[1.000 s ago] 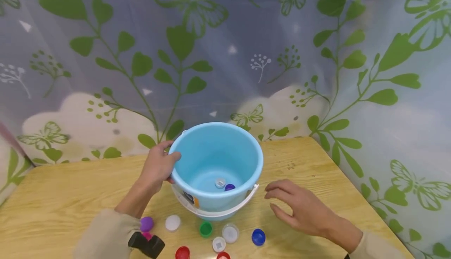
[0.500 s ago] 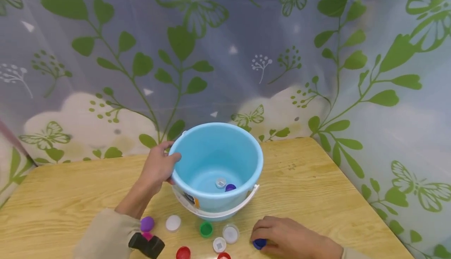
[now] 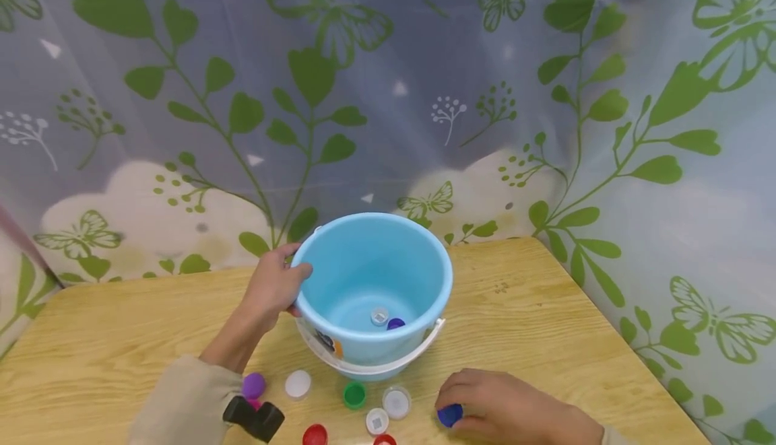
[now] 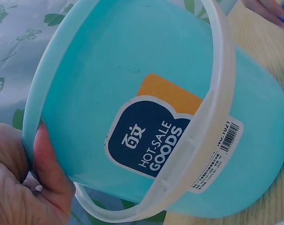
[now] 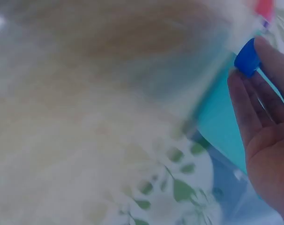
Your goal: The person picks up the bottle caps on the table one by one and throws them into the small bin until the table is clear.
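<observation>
A light blue bucket (image 3: 372, 277) with a white handle (image 3: 388, 367) stands on the wooden table. My left hand (image 3: 274, 283) grips its rim on the left side, thumb at the inner edge; the left wrist view shows the bucket (image 4: 104, 61) with a printed label on its wall. Inside lie a clear-white cap (image 3: 379, 316) and a dark blue cap (image 3: 396, 324). To the right of the bucket, low over the table, my right hand (image 3: 497, 404) pinches a blue bottle cap (image 3: 450, 416) between thumb and fingers. That same blue cap (image 5: 248, 58) shows at the fingertips in the right wrist view.
Several loose caps lie in front of the bucket: a purple one (image 3: 253, 386), a white one (image 3: 298, 384), a green one (image 3: 354, 395), a clear one (image 3: 397, 403) and a red one (image 3: 314, 435). A leaf-printed curtain (image 3: 388, 95) hangs behind the table (image 3: 133, 337).
My right hand has come down toward me from beside the bucket onto the blue bottle cap and taken hold of it. The left hand and bucket stay in place.
</observation>
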Action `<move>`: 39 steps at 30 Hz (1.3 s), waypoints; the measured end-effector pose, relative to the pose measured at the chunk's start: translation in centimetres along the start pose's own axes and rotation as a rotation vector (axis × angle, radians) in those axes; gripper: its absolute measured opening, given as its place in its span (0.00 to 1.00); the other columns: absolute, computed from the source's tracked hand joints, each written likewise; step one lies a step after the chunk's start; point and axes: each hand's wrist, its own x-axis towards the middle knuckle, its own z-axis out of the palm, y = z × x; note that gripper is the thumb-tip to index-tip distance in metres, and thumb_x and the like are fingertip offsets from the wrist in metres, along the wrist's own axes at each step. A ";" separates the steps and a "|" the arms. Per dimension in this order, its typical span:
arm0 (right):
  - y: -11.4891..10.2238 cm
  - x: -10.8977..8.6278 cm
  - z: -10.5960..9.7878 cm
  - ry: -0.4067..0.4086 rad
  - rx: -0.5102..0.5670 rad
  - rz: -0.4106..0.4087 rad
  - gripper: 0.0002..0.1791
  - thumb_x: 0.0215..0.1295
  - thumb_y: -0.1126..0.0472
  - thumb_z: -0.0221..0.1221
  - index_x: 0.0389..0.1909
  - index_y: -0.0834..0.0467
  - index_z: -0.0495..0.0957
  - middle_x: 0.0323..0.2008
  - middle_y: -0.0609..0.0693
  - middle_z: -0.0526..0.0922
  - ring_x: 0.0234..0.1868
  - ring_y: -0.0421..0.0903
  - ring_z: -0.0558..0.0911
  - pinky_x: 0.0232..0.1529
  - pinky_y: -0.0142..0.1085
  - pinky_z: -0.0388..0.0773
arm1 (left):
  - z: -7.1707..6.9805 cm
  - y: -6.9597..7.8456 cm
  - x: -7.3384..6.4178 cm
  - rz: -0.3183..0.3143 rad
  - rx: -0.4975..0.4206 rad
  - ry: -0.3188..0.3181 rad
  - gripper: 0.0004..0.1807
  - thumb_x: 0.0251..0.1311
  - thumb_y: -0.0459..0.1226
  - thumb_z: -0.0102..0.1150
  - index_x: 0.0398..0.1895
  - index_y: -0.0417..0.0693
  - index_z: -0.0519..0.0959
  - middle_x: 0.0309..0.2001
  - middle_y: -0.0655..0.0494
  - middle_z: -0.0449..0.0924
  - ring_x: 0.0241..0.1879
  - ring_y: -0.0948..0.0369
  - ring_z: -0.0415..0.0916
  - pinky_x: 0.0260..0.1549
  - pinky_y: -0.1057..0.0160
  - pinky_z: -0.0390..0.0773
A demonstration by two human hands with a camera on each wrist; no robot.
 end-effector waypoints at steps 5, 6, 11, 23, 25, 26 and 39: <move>-1.3 -0.1 -3.5 0.114 0.040 -0.007 0.14 0.62 0.58 0.63 0.49 0.45 0.77 0.46 0.36 0.76 0.45 0.34 0.76 0.44 0.29 0.78 | 0.0 0.0 -0.1 0.011 0.002 0.002 0.31 0.64 0.32 0.46 0.70 0.32 0.56 0.39 0.32 0.77 0.15 0.57 0.77 0.08 0.67 0.74; -1.6 -0.1 -4.3 0.132 0.051 -0.018 0.14 0.62 0.58 0.63 0.49 0.45 0.77 0.46 0.36 0.76 0.45 0.34 0.76 0.43 0.29 0.78 | 0.0 0.0 -0.1 0.012 0.002 0.001 0.31 0.64 0.32 0.46 0.70 0.32 0.56 0.39 0.32 0.77 0.15 0.57 0.77 0.08 0.67 0.74; -2.9 0.2 -8.5 0.211 0.074 -0.115 0.18 0.62 0.62 0.63 0.52 0.47 0.75 0.46 0.40 0.77 0.44 0.38 0.77 0.39 0.30 0.79 | -0.1 0.1 0.0 0.011 0.005 -0.002 0.31 0.64 0.32 0.46 0.70 0.32 0.56 0.40 0.32 0.77 0.15 0.57 0.78 0.08 0.67 0.74; -1.6 6.7 -14.6 0.397 0.065 -0.036 0.19 0.59 0.65 0.65 0.52 0.57 0.78 0.46 0.45 0.80 0.44 0.41 0.80 0.44 0.34 0.81 | 0.0 0.0 0.0 0.009 0.003 -0.003 0.30 0.64 0.31 0.46 0.69 0.31 0.56 0.42 0.31 0.76 0.15 0.57 0.78 0.08 0.67 0.74; -0.7 8.5 -14.7 0.397 0.073 -0.005 0.19 0.61 0.62 0.64 0.53 0.58 0.77 0.45 0.46 0.80 0.44 0.41 0.79 0.45 0.34 0.80 | 0.0 0.0 0.0 0.009 0.001 -0.003 0.30 0.64 0.31 0.46 0.69 0.31 0.57 0.41 0.31 0.77 0.15 0.57 0.77 0.08 0.67 0.74; -0.3 9.3 -14.6 0.401 0.073 0.018 0.19 0.61 0.61 0.64 0.53 0.58 0.77 0.45 0.46 0.80 0.43 0.40 0.79 0.45 0.34 0.80 | 0.0 0.0 0.0 0.010 0.002 -0.003 0.30 0.63 0.31 0.46 0.69 0.31 0.57 0.40 0.31 0.77 0.15 0.57 0.77 0.08 0.67 0.74; 2.3 16.4 -11.5 0.276 0.009 0.092 0.19 0.63 0.54 0.63 0.52 0.58 0.78 0.44 0.46 0.80 0.42 0.39 0.78 0.45 0.31 0.79 | 0.2 -0.2 0.2 0.026 0.016 0.016 0.30 0.62 0.30 0.47 0.68 0.31 0.59 0.39 0.32 0.77 0.14 0.56 0.78 0.08 0.66 0.74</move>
